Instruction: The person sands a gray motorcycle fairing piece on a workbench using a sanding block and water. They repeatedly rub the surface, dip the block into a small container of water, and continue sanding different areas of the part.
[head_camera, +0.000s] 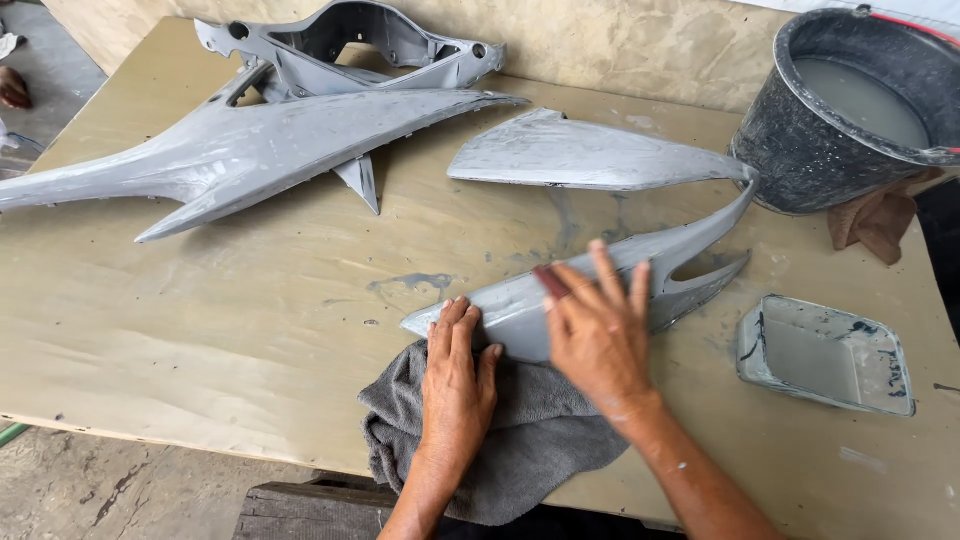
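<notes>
A grey primed motorcycle fairing panel (600, 160) lies on the wooden board (250, 330), its near arm resting partly on a grey cloth (520, 440). My left hand (458, 375) lies flat with fingers together, pressing the near tip of the panel and the cloth. My right hand (598, 325) presses a small reddish-brown sanding piece (551, 282) against the panel's near arm; its fingers are spread over the surface and slightly blurred.
A long pointed grey fairing (250, 150) and a grey frame-like part (350, 45) lie at the back left. A black bucket (800, 150) of cloudy water stands at the back right beside a brown rag (880, 220). A shallow rectangular tray (825, 355) with water sits right.
</notes>
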